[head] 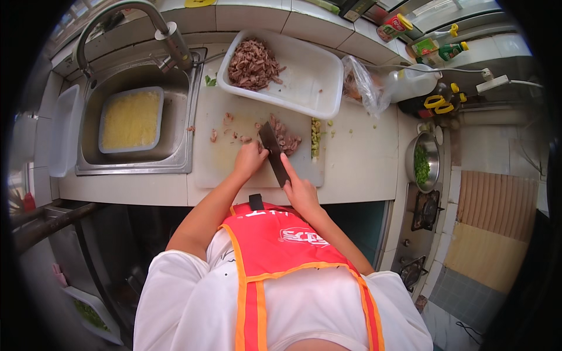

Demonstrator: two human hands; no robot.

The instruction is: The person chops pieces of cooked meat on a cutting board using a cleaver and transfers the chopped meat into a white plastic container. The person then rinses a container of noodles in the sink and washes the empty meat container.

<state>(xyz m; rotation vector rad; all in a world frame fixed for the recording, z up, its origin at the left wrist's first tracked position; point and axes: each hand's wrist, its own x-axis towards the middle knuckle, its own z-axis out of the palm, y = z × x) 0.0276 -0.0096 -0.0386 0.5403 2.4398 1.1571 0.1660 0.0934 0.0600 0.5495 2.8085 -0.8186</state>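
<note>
My right hand grips the handle end of a dark-bladed cleaver, its index finger laid along the blade. The blade slants across a white plastic cutting board. Just left of the blade, my left hand rests on the board with curled fingers, and whatever lies under them is hidden. Chopped cooked meat is heaped right of the blade, and small scraps are scattered to the left. Along the board's right edge runs a strip of chopped green vegetable.
Behind the board, a white plastic tub holds shredded meat. The steel sink at left contains a tub of yellow food. A plastic bag, bottles and a steel bowl of chopped greens stand at right, near the gas stove.
</note>
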